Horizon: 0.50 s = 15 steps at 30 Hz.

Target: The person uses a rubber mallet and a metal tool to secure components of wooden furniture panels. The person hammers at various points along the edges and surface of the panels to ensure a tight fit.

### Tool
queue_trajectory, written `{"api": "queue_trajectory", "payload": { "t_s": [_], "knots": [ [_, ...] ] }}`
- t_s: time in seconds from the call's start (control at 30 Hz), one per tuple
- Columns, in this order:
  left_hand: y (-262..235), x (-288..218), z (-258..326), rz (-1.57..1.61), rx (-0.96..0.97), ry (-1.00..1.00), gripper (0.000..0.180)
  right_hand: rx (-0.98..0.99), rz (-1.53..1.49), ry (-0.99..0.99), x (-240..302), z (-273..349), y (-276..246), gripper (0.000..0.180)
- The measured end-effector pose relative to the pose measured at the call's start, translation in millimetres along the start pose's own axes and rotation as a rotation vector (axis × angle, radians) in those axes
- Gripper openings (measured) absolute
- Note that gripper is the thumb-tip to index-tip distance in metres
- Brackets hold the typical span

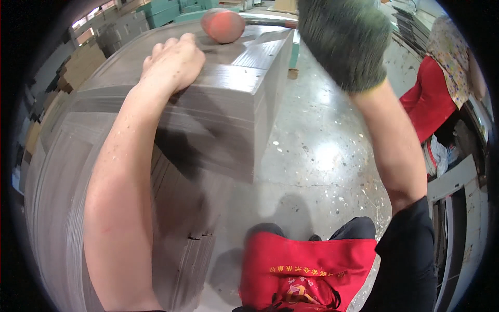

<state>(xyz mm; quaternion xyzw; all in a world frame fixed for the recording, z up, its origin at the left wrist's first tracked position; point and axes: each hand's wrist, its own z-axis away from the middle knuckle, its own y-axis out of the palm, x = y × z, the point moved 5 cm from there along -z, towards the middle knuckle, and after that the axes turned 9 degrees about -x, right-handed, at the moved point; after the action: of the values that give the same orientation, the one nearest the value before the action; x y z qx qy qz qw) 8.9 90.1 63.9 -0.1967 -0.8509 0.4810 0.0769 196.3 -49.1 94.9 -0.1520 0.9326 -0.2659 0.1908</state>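
Observation:
A mallet [223, 26] with a rounded red and grey head lies sideways over the far part of a stack of grey-brown wood-grain panels [218, 83]. Its dark handle runs right to my right hand [345, 44], which wears a dark knitted glove and is closed around the handle, slightly blurred. My bare left hand [176, 62] rests on the near edge of the stack's top, fingers curled over the top panel. The thumb of that hand is hidden. A gap separates the mallet head from my left fingers.
Below and to the left stand more grey-brown panels [62, 182]. A speckled concrete floor [317, 151] runs along the right of the stack. Another person in red trousers [431, 99] is at the right, near a cluttered rack [457, 182]. Teal stacks [166, 10] stand far back.

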Motion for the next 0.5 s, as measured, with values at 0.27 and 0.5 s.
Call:
{"api": "queue_trajectory", "payload": {
  "t_s": [0.27,0.5],
  "knots": [
    [6.9,-15.3,-2.1,0.026,0.013,0.026,0.04,-0.049,0.04,-0.507,63.8,105.5,58.6,0.018],
    [3.5,-1.6,-7.6,-0.027,0.036,-0.027,0.036,-0.362,0.341,-0.223,8.9,32.8,32.7,0.012]
  ]
}}
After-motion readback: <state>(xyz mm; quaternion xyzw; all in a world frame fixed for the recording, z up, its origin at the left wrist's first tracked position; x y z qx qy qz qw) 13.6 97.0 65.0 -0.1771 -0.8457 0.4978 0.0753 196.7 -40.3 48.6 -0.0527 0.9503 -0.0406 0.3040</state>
